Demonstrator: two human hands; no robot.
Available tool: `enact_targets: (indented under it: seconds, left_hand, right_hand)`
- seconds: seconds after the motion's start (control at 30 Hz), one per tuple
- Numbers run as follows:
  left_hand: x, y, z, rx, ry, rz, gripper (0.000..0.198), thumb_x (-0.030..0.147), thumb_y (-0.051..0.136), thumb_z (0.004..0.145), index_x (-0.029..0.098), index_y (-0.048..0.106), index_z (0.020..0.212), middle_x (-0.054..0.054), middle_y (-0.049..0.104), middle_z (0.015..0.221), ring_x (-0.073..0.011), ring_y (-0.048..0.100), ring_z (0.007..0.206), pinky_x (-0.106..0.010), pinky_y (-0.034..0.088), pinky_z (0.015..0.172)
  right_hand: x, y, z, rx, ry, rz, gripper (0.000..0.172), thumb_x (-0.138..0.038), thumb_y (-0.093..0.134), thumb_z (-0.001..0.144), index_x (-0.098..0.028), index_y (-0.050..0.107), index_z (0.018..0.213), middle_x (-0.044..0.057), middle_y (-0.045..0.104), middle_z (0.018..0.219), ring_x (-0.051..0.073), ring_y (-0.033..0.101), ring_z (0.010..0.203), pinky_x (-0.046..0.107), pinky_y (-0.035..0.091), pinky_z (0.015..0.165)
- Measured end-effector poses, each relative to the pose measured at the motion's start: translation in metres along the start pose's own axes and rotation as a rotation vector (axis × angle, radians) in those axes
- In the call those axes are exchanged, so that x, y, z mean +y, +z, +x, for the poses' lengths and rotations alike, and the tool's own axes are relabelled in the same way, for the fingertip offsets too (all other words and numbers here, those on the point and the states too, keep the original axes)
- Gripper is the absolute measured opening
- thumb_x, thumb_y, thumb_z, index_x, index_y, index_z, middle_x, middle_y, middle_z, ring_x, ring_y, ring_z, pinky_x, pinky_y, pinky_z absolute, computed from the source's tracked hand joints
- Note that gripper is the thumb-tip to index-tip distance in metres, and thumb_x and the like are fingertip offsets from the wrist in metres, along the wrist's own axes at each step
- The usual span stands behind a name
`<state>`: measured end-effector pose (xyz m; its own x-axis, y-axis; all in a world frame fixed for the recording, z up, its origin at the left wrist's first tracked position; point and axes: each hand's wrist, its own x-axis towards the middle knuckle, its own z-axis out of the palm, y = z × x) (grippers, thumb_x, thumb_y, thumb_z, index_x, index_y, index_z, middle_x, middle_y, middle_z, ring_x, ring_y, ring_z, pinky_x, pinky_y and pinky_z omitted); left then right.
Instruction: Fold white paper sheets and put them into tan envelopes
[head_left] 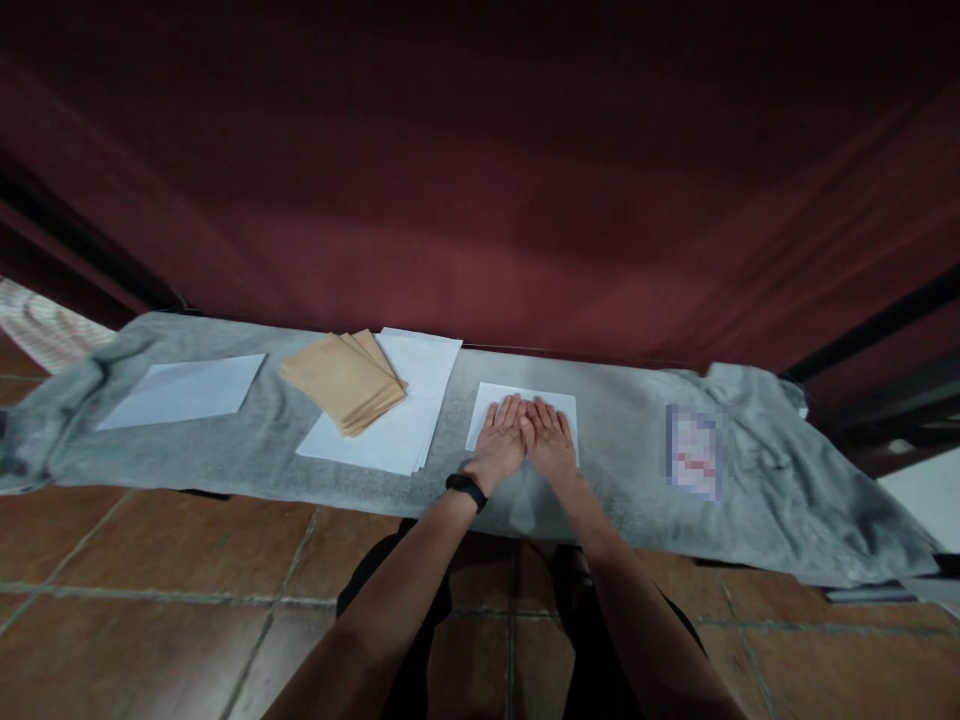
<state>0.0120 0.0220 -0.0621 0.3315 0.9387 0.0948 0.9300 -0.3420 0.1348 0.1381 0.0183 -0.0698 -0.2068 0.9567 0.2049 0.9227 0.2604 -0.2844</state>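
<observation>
Nearest, above the tiled floor (150,560), two bare forearms reach out, with one black wristband (466,490) on the left. The left hand (501,440) and right hand (553,442) lie touching, palms down. Each grip is open, fingers flat, pressing one white sheet (525,390) onto the counter's grey cloth (622,480). To the left, one fanned stack of brown envelopes (341,380) rests on one pile of white papers (390,440). Farther left lies one pale sheet (184,390). One red curtain (480,200) hangs behind.

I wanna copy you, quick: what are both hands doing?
Left hand: open, flat on the white paper.
Right hand: open, flat on the same paper.
</observation>
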Motion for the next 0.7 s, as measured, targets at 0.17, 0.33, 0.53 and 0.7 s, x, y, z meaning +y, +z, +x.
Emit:
enact_targets:
  seconds: [0.17, 0.33, 0.53, 0.7]
  left_hand:
    - [-0.008, 0.003, 0.007, 0.016, -0.004, -0.018, 0.058, 0.029, 0.028, 0.103, 0.01, 0.033, 0.158, -0.012, 0.032, 0.166, -0.0252, 0.022, 0.157, -0.05, 0.018, 0.128]
    - [-0.025, 0.0, 0.006, 0.05, -0.08, -0.013, 0.06, 0.034, 0.028, 0.104, 0.01, 0.03, 0.16, -0.015, 0.033, 0.165, -0.0251, 0.024, 0.156, -0.05, 0.018, 0.127]
    - [-0.027, -0.003, -0.002, 0.071, -0.114, 0.009, 0.065, 0.043, 0.029, 0.105, 0.008, 0.031, 0.159, -0.017, 0.032, 0.165, -0.028, 0.024, 0.156, -0.052, 0.018, 0.127]
    - [-0.031, -0.002, -0.007, 0.079, -0.137, 0.034, 0.068, 0.049, 0.029, 0.105, 0.009, 0.03, 0.16, -0.018, 0.032, 0.165, -0.0297, 0.024, 0.156, -0.054, 0.016, 0.127]
  right_hand:
    - [0.014, 0.005, 0.006, 0.038, 0.05, -0.077, 0.057, -0.038, 0.023, 0.108, -0.012, 0.045, 0.153, 0.015, 0.043, 0.16, 0.029, 0.039, 0.148, 0.052, 0.026, 0.122]
    - [0.028, 0.009, 0.003, 0.148, 0.106, -0.127, 0.059, -0.041, 0.026, 0.108, -0.007, 0.045, 0.152, 0.02, 0.047, 0.156, 0.032, 0.044, 0.145, 0.054, 0.031, 0.119]
    - [0.035, 0.008, -0.003, 0.208, 0.11, -0.185, 0.063, -0.044, 0.027, 0.107, -0.002, 0.046, 0.15, 0.025, 0.05, 0.152, 0.035, 0.048, 0.14, 0.054, 0.034, 0.116]
    - [0.045, 0.003, -0.01, 0.22, 0.176, -0.227, 0.063, -0.043, 0.034, 0.106, 0.001, 0.046, 0.149, 0.027, 0.05, 0.151, 0.037, 0.05, 0.139, 0.055, 0.034, 0.116]
